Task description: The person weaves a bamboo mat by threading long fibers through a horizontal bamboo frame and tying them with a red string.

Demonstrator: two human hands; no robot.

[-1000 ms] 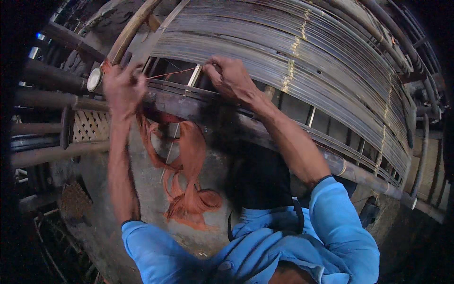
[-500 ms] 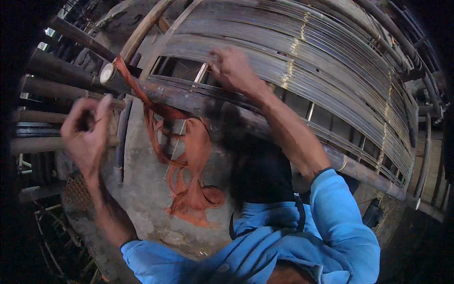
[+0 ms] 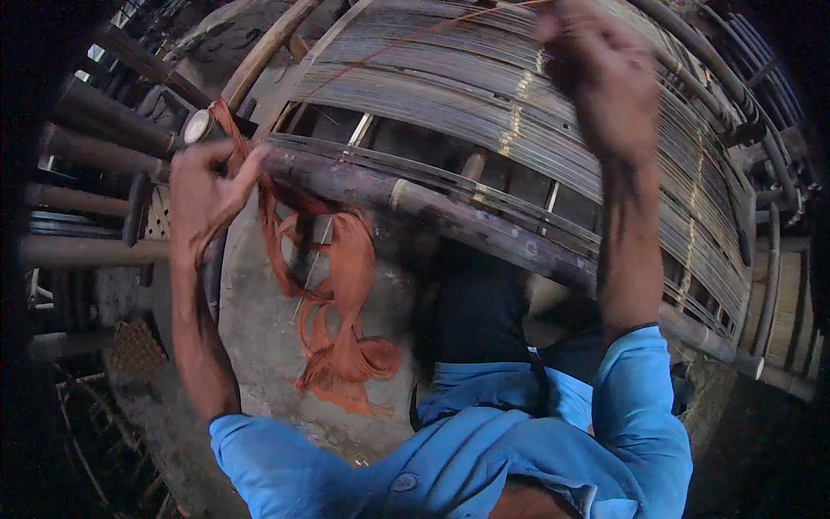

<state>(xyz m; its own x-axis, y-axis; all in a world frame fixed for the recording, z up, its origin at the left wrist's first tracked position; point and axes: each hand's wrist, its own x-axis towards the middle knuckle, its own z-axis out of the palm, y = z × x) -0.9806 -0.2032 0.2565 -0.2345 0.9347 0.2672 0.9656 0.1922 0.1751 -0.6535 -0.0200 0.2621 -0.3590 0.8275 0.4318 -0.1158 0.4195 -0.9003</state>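
My right hand (image 3: 601, 82), blurred by motion, is raised over the far part of a slatted frame. Its fingers are closed, and a thin orange strand (image 3: 398, 41) stretches leftward from them across the slats. At the left end of a thick bamboo pole (image 3: 346, 183), my left hand (image 3: 207, 182) curls its thumb and fingers round an orange bundle (image 3: 353, 251) of what looks like yarn. Draped over the pole, the bundle hangs in loops, its lower end gathered near the grey ground. Some left fingers are hidden behind the hand.
Thin slats, tied with pale lashings (image 3: 516, 108), fill the frame beyond the pole, with open gaps near it. More bamboo poles (image 3: 95, 253) stack at the left. A slanting pole (image 3: 268, 48) rises at the upper left. A woven basket-like piece (image 3: 137, 350) sits lower left.
My right hand has swung up and to the right from the slats, with an orange strand now stretched from it. My left hand has moved right onto the orange bundle at the pole's end.
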